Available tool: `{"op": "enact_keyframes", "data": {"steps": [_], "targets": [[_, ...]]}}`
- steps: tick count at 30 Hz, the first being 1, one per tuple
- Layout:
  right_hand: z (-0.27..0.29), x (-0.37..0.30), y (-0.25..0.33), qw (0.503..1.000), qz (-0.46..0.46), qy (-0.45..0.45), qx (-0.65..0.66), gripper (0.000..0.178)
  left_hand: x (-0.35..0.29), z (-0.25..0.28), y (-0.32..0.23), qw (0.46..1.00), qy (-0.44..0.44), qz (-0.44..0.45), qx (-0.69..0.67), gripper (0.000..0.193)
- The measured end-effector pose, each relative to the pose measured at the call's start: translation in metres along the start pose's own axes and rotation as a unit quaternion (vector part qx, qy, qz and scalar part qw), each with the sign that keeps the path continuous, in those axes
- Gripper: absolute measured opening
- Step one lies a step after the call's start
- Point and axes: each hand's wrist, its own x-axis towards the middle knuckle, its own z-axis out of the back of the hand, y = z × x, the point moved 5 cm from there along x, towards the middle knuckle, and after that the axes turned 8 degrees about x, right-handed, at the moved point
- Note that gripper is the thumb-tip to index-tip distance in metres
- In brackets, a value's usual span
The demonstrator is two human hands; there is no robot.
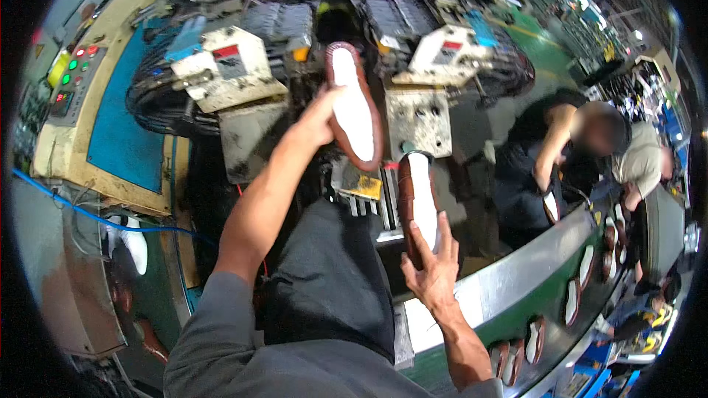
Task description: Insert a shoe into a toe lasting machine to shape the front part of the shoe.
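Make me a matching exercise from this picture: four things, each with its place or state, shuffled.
Things:
1. Left hand
2. Right hand
3. Control panel
4. Blue hose or cable

Places and states:
A. Shows lit green buttons
B. Fingers on the nearer shoe
C. Runs across the picture's left side
D. Grips the farther shoe

Pairs: 1-D, 2-B, 3-A, 4-C

Machine (247, 77) stood ahead; panel (74, 77) was left of it; first shoe (355, 114) was at its middle, left hand (318, 119) on it; second shoe (422, 199) was nearer and right, right hand (434, 269) at near end; belt (509, 273) ran right, other shoes (535, 339) on it; co-worker (525, 166) was beside belt
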Motion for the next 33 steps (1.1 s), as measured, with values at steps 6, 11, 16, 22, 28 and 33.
{"op": "enact_keyframes", "data": {"steps": [6,11,16,22,28,33], "targets": [[0.034,0.15,0.032,0.983,0.147,-0.092,-0.063,0.079,-0.02,-0.056,-0.038,0.992,0.093,-0.089,-0.018,0.067],[0.028,0.209,0.04,0.982,0.15,-0.059,-0.094,0.087,-0.195,-0.062,0.008,0.995,0.064,0.005,-0.076,0.099],[-0.023,0.241,0.046,0.983,0.15,-0.071,-0.08,0.085,-0.302,0.003,0.046,0.991,0.004,0.051,-0.125,0.102],[-0.031,0.218,0.053,0.985,0.144,-0.06,-0.067,0.083,-0.36,0.053,0.114,0.971,-0.013,0.078,-0.226,0.087],[-0.041,0.218,0.054,0.966,0.188,-0.084,-0.157,0.092,-0.361,0.036,0.107,0.93,0.084,0.078,-0.35,0.077],[-0.052,0.225,0.07,0.952,0.27,-0.086,-0.116,0.083,-0.339,0.052,0.125,0.982,-0.074,0.037,-0.17,0.078]]}}
